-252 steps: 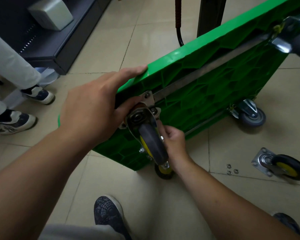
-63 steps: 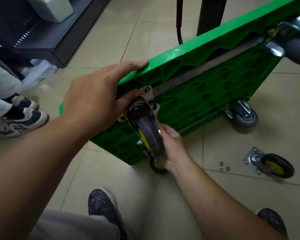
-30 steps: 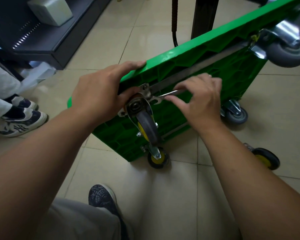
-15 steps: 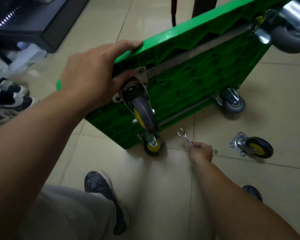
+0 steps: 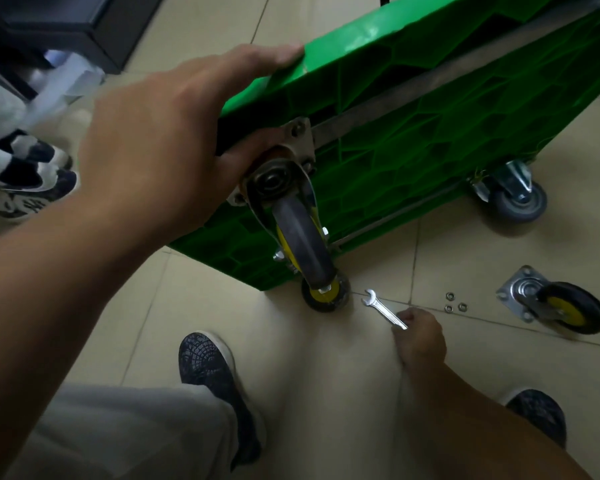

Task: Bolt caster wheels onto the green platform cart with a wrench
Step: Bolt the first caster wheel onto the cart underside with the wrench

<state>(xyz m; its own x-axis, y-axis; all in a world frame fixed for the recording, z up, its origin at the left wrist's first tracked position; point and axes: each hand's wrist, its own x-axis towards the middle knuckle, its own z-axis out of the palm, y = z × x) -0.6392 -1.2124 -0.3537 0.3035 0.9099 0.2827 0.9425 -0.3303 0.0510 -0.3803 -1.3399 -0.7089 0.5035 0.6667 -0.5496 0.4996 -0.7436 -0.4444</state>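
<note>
green ribbed cart (image 5: pixel 413 140) tipped on edge, left grip (image 5: pixel 160 140) curled over its rim, right grip (image 5: pixel 420 337) pinching silver wrench (image 5: pixel 381 308)

The right hand (image 5: pixel 418 336) has been taken away from the caster mounting plate (image 5: pixel 300 133) on the green platform cart (image 5: pixel 413 147), where the wrench (image 5: pixel 383 309) was applied a second ago. It has been lowered toward the tiled floor (image 5: pixel 326 375) at lower centre-right. The wrench is now pinched by its end, near the lower caster wheel (image 5: pixel 324 296).
</note>
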